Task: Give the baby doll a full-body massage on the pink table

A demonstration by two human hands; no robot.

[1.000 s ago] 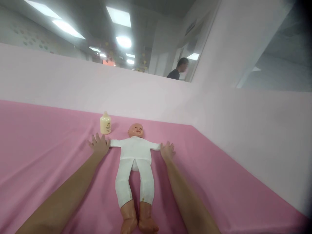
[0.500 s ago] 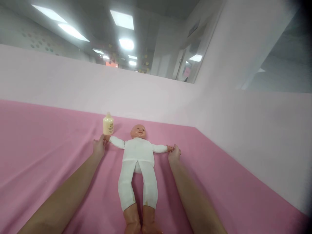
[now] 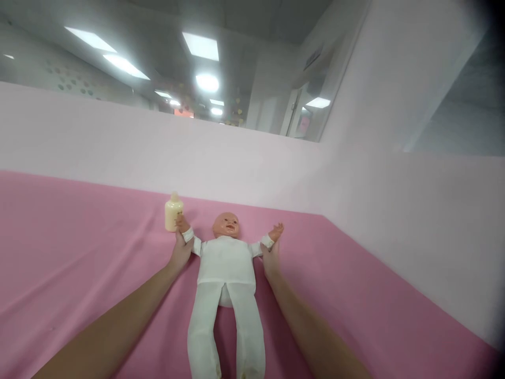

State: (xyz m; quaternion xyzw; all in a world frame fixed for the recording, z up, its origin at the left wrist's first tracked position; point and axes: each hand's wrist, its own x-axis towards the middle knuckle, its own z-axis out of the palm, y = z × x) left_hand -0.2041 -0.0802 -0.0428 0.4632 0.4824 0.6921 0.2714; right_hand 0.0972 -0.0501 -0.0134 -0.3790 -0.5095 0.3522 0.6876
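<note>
The left hand point(image 3: 182, 251) is gripping the doll point(image 3: 225, 273) by its left-side forearm, lifting it beside the bottle point(image 3: 172, 211) on the far left. The doll is lying face up mid-tabletop point(image 3: 71, 263), dressed in white. The right hand point(image 3: 270, 259) is closing around the other forearm, so both arms are raised, legs untouched.

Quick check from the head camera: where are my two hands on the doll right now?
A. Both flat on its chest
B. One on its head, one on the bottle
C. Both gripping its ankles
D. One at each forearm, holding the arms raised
D: the left hand and right hand each grip a sleeved forearm of the doll, whose arms angle upward; the bottle stands untouched.
</note>
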